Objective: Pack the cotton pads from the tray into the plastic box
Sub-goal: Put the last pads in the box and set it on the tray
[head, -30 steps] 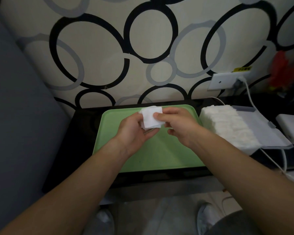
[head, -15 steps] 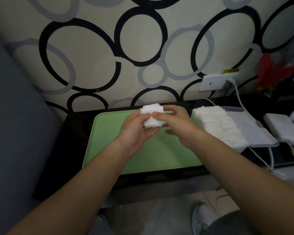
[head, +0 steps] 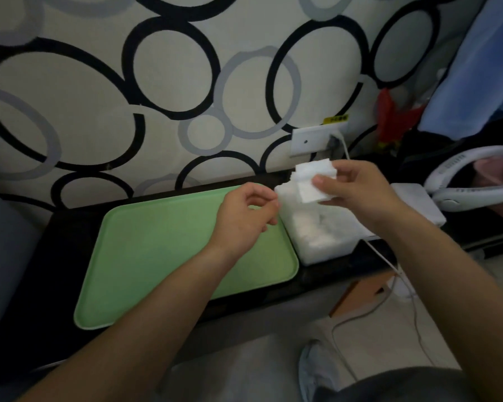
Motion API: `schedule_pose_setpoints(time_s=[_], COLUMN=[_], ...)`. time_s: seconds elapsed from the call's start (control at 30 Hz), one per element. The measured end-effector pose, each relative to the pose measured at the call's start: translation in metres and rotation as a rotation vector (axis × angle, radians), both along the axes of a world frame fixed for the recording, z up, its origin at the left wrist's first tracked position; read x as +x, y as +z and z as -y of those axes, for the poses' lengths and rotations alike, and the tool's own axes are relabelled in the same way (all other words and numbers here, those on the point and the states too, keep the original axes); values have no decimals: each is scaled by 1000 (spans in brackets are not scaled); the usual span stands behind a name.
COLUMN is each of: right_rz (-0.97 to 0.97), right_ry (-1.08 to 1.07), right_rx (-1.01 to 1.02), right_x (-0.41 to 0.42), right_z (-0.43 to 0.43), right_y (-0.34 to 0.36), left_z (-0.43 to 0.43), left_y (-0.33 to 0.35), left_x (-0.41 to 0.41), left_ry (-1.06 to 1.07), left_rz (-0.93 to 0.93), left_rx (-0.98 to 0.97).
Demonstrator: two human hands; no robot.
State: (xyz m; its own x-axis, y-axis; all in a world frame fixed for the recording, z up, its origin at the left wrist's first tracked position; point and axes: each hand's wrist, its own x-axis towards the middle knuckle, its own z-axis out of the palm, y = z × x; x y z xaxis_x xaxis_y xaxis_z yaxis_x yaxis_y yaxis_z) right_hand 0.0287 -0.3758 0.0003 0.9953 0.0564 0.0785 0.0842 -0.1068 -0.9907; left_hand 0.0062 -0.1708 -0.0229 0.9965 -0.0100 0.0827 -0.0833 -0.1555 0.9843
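Pads (head: 314,177) pinched in the right grip (head: 360,192) are held just above the box's (head: 323,250) far end; the left grip (head: 241,219), slack and empty, is held beside the box.

Widest free room: bare floor of green tray (head: 157,256), ctr-left of frame, reachable from the bottom edge or from the left. Left hand (head: 244,216) hangs over tray's R rim w/ fingers loosely curled, blocking the strip btwn tray and plastic box (head: 325,245). Box sits just beside that rim; touching or not, can't tell. Right hand (head: 357,192) w/ stack of cotton pads (head: 314,181) hovers over box's far end and blocks entry from above there; near end is uncovered. Patterned wall (head: 172,82) closes the top. R of box a white cable (head: 381,256), adapter block (head: 415,201) and neck fan (head: 462,175) crowd the shelf.
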Motion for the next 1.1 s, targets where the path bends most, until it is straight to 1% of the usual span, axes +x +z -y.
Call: schedule_pose_setpoints(time_s=[0.07,0.2,0.27,0.33,0.4,0.5,0.7,0.8,0.9,1.0,1.1], right_rz=[32,89,112,122,123,114,85,87,88,97,107], right_ry=[-34,-80,-78,-87,-107,-127,-110,-97,-98,-85,-4], right_rx=[-103,-222,-257,-282,-274,-254,-280,-276,-288,-283,-289], right_x=[-1,-3,-5,-6,-8,-8,-6,-6,-4,-4,-5], right_z=[25,59,68,77,85,90,87,84,84,84,85], right_y=[-2,-6,-7,-9,-10,-14,-19,-20,-20,-17,-12], left_z=[22,63,78,90,99,102,104,110,120,131,137], left_y=[-2,0,2,-2,-10,-16,-8,0,8,16,22], left_x=[6,21,31,42,55,69,80,80,81,82,75], left_ry=[-79,-297,-400,-499,-542,-534,-546,-555,-636,-719,-701], left_rz=[132,294,285,198,132,99,126,132,41,-63,-158], left_rx=[230,710,949,1121,1192,1236,1291,1384,1525,1611,1601])
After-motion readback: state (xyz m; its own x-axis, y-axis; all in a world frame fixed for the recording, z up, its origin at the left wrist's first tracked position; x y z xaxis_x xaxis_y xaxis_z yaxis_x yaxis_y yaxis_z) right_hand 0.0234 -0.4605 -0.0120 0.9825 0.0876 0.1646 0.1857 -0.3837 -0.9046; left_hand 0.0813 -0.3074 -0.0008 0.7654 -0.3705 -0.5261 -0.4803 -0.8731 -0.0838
